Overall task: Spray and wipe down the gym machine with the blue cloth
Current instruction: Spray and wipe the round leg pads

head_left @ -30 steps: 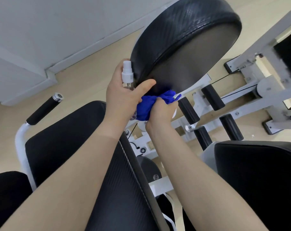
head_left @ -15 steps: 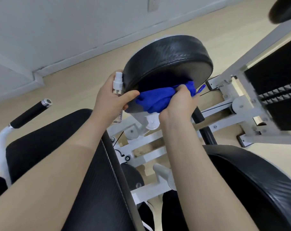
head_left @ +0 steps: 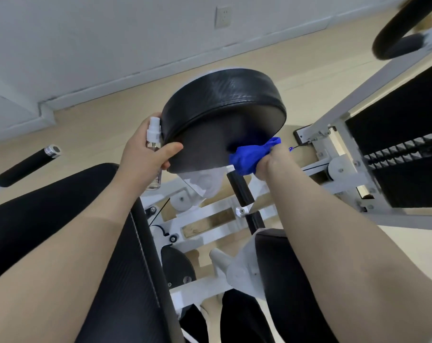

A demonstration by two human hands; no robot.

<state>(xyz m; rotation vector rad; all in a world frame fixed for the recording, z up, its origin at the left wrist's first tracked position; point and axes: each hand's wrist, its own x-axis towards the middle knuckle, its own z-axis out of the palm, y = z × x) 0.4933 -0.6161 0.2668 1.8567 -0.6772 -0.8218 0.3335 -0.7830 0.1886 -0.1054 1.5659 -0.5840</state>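
The right hand [head_left: 272, 160], fingers clenched around the bunched blue cloth [head_left: 249, 155], has swept it rightward across the round black padded cushion [head_left: 222, 115], nearly finishing that face, while the left hand [head_left: 145, 154] grips the small clear spray bottle [head_left: 153, 134].

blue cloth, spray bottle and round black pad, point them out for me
blue cloth [head_left: 247, 157], head view, middle of the bunched fabric
spray bottle [head_left: 153, 131], head view, white nozzle
round black pad [head_left: 222, 95], head view, side wall
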